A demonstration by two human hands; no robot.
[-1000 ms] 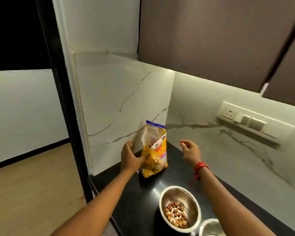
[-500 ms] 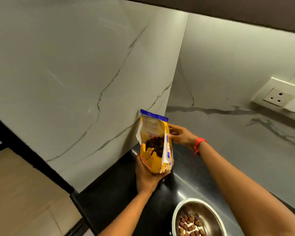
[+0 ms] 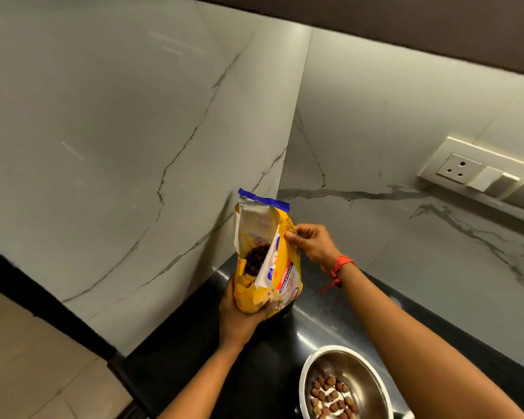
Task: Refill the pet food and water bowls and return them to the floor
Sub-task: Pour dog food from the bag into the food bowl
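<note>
Steel bowl (image 3: 363, 370), near rim beyond bottom edge.

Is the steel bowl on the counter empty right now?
No, brown kibble pieces lie in the bottom of the steel bowl.

We see soft, warm light from under the dark cabinet (image 3: 406, 34) high above the fingers (image 3: 294, 237) of the right hand (image 3: 313, 244), brightest on the marble wall (image 3: 390, 140) behind them and greyer on the wall panel (image 3: 103, 146) to their left. Below the fingers the black counter (image 3: 303, 343) shows pale streaks of glare, the steel bowl (image 3: 366, 376) gleams, and the silver lining of the food bag (image 3: 285, 276) has a dull sheen. Everything is slightly soft, and the wide lens bows the wall corner above the fingers.
</note>
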